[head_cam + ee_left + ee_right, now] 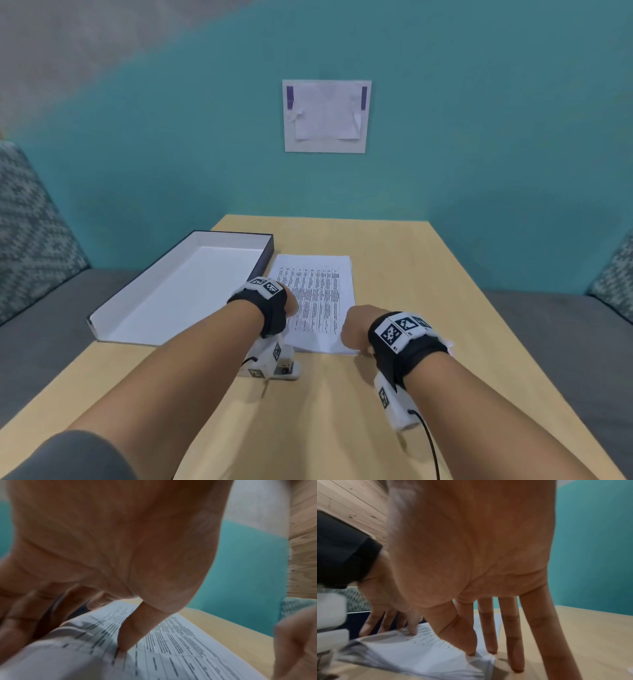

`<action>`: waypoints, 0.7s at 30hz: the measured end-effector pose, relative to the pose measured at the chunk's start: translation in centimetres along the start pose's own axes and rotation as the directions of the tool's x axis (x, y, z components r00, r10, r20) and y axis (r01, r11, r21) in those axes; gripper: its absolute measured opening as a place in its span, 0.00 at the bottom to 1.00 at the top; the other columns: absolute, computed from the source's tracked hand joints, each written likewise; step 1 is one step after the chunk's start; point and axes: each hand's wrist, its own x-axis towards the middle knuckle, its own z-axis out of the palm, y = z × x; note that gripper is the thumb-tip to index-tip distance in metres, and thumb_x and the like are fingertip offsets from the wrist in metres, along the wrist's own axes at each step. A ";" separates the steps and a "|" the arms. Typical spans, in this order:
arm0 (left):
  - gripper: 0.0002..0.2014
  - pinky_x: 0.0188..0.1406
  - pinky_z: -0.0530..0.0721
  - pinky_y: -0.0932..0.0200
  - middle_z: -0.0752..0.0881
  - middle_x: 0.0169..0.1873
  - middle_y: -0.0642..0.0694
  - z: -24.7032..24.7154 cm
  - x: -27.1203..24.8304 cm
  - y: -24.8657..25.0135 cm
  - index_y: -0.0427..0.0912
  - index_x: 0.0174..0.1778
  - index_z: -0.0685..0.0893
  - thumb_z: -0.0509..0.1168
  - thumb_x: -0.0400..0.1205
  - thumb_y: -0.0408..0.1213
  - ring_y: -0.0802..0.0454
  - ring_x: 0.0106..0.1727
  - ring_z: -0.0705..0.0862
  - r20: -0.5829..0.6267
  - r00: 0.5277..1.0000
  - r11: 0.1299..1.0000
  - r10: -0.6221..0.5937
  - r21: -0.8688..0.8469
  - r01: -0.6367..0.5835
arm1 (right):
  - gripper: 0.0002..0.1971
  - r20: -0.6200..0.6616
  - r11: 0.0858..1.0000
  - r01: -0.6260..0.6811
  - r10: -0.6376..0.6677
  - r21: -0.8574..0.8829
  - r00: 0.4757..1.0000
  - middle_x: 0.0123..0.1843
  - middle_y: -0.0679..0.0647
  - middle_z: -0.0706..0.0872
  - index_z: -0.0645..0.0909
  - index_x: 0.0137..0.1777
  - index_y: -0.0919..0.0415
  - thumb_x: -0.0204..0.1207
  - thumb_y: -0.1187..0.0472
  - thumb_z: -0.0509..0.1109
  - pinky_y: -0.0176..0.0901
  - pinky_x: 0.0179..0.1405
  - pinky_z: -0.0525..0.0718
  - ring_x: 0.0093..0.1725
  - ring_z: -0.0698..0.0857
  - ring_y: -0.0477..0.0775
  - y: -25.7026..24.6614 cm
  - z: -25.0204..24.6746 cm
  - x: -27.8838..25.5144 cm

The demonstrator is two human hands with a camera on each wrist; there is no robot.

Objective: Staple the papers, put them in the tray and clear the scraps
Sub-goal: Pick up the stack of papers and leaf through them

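Note:
A stack of printed papers (318,291) lies on the wooden table (428,291), just right of the tray (178,294), a shallow dark box with a white inside that holds nothing. My left hand (289,305) pinches the stack's left edge, thumb (130,635) on top and fingers (17,622) along the side; the near left corner lifts. My right hand (352,329) is spread, straight fingertips (471,651) touching the stack's near right corner (488,660) and the table. A pale stapler-like object (290,370) lies under my left wrist. A small pale scrap (448,344) peeks out beside my right wrist.
The tray overhangs the table's left edge. A grey sofa (51,342) with patterned cushions flanks the table on both sides. The teal wall behind carries a taped sheet (325,116). A black cable (431,445) trails from my right wrist. Bare tabletop stretches to the right.

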 end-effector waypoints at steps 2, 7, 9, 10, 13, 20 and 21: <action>0.18 0.53 0.75 0.55 0.75 0.44 0.47 -0.4 0.6 0.1 0.48 0.28 0.69 0.65 0.83 0.38 0.45 0.49 0.74 0.026 1.000 0.994 0.009 -0.114 -0.006 | 0.14 -0.026 0.999 0.025 -0.025 0.035 0.999 0.32 0.54 0.74 0.69 0.32 0.61 0.80 0.67 0.58 0.43 0.41 0.76 0.37 0.77 0.57 0.1 0.3 0.4; 0.02 0.47 0.78 0.51 0.78 0.41 0.45 -0.6 8.6 -0.9 0.44 0.49 0.81 0.66 0.82 0.37 0.39 0.46 0.78 0.098 0.995 0.988 0.000 0.152 -0.015 | 0.13 -0.040 0.999 0.042 -0.041 0.034 0.998 0.33 0.53 0.75 0.70 0.33 0.60 0.80 0.65 0.58 0.42 0.40 0.76 0.36 0.78 0.55 0.4 0.5 1.1; 0.04 0.50 0.77 0.51 0.78 0.46 0.43 -2.1 2.8 0.1 0.43 0.53 0.75 0.63 0.86 0.37 0.39 0.50 0.76 0.090 0.994 0.995 0.058 0.071 -0.065 | 0.13 -0.041 0.997 0.043 -0.041 0.061 0.998 0.34 0.52 0.75 0.69 0.33 0.59 0.81 0.64 0.58 0.43 0.43 0.77 0.42 0.79 0.58 0.5 0.5 1.3; 0.04 0.51 0.76 0.51 0.77 0.50 0.43 -2.3 1.1 0.4 0.43 0.54 0.73 0.62 0.87 0.37 0.39 0.51 0.75 0.080 0.994 0.996 0.074 0.052 -0.078 | 0.13 -0.039 0.997 0.041 -0.038 0.073 0.999 0.34 0.53 0.74 0.69 0.33 0.59 0.81 0.63 0.58 0.44 0.44 0.77 0.43 0.79 0.58 0.6 0.5 1.3; 0.05 0.57 0.75 0.53 0.76 0.54 0.42 -2.6 0.3 0.4 0.43 0.57 0.75 0.62 0.87 0.36 0.42 0.54 0.74 0.103 0.995 1.000 -0.016 -0.007 0.016 | 0.11 -0.043 0.995 0.040 -0.036 0.089 0.998 0.35 0.53 0.76 0.71 0.35 0.60 0.81 0.63 0.59 0.44 0.44 0.78 0.44 0.79 0.59 0.7 0.7 1.3; 0.11 0.56 0.72 0.52 0.82 0.44 0.46 -2.4 2.7 -0.4 0.40 0.54 0.86 0.66 0.79 0.40 0.41 0.51 0.76 0.042 0.998 0.998 -0.053 -0.038 0.054 | 0.08 -0.055 0.996 0.054 -0.051 0.064 0.997 0.34 0.53 0.76 0.74 0.39 0.61 0.80 0.65 0.58 0.42 0.39 0.77 0.42 0.80 0.58 0.8 0.7 1.1; 0.07 0.54 0.73 0.53 0.82 0.43 0.45 -3.0 2.0 -0.3 0.39 0.47 0.84 0.66 0.78 0.37 0.41 0.50 0.77 0.026 0.998 0.996 -0.051 -0.068 0.053 | 0.10 -0.058 0.996 0.053 -0.049 0.067 0.997 0.34 0.53 0.76 0.73 0.36 0.60 0.79 0.65 0.58 0.42 0.38 0.77 0.41 0.79 0.57 0.8 0.8 1.0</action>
